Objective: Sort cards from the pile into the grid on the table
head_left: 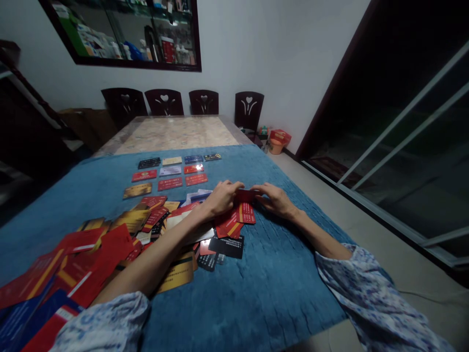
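Cards (119, 242) lie heaped on a blue cloth (271, 293), with a dark red card (245, 196) between your two hands.
The print on that dark red card is lost in shadow, and with your fingers covering its ends you cannot tell whether it is one card or several; your left forearm (146, 266) hides part of the heap, which the left edge of view cuts off. Beyond it, sorted cards (169, 184) lie apart in three rows; just below your hands are loose red cards and, nearer you, a black card (229, 246), with a gold card (179, 274) beside your forearm. Your left hand (223, 197) pinches one end narrowly, and your right hand (274, 198) grips the other between thumb and fingers, above the heap's right end.
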### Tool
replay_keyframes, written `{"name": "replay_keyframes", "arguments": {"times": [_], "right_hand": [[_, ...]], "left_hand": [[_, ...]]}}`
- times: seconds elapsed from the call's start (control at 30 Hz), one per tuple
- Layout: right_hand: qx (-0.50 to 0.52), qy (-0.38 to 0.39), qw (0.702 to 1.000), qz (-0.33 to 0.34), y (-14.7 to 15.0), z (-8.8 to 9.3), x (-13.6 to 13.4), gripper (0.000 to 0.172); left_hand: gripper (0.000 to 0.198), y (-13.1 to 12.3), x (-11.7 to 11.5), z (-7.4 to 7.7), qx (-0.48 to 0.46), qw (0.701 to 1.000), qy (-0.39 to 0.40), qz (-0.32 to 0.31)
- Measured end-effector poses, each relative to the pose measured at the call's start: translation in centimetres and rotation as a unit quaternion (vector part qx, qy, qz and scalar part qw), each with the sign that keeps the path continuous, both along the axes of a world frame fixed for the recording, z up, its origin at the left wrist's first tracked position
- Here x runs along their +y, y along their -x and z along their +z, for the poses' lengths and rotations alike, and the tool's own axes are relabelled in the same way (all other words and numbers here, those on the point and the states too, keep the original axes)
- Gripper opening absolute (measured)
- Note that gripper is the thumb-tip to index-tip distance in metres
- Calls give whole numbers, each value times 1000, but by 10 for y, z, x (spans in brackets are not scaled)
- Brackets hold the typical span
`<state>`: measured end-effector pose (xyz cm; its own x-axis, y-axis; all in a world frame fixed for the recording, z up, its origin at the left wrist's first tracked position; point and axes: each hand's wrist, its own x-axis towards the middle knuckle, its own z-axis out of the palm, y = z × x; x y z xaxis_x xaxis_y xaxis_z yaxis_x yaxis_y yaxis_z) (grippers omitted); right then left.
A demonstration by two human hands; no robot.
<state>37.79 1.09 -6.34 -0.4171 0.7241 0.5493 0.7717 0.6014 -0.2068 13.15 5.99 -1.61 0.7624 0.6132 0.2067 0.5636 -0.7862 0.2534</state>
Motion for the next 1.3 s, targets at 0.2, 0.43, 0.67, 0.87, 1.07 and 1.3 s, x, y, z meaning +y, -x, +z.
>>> {"name": "replay_keyframes", "arguments": {"times": [0.2, 0.43, 0.67, 0.87, 1.07, 1.3], "right_hand": [[1, 19, 1000, 5, 0, -1, 0, 34], [-15, 47, 999, 7, 1, -4, 0, 51], [-51, 48, 998, -5, 3, -2, -2, 54], [-50, 25, 998, 10, 1, -4, 1, 64], [-46, -2, 999, 29, -1, -8, 5, 67], [-69, -1, 997, 16, -5, -12, 9, 66]], "left_hand": [[40, 1, -1, -2, 11, 1000, -22, 9], [40, 1, 1, -3, 46, 998, -38, 13], [40, -1, -4, -2, 66, 997, -34, 23], [42, -1, -7, 2, 76, 996, -28, 26], [45, -2, -8, 3, 75, 997, -8, 30], [50, -1, -7, 3, 78, 996, 15, 39]]}}
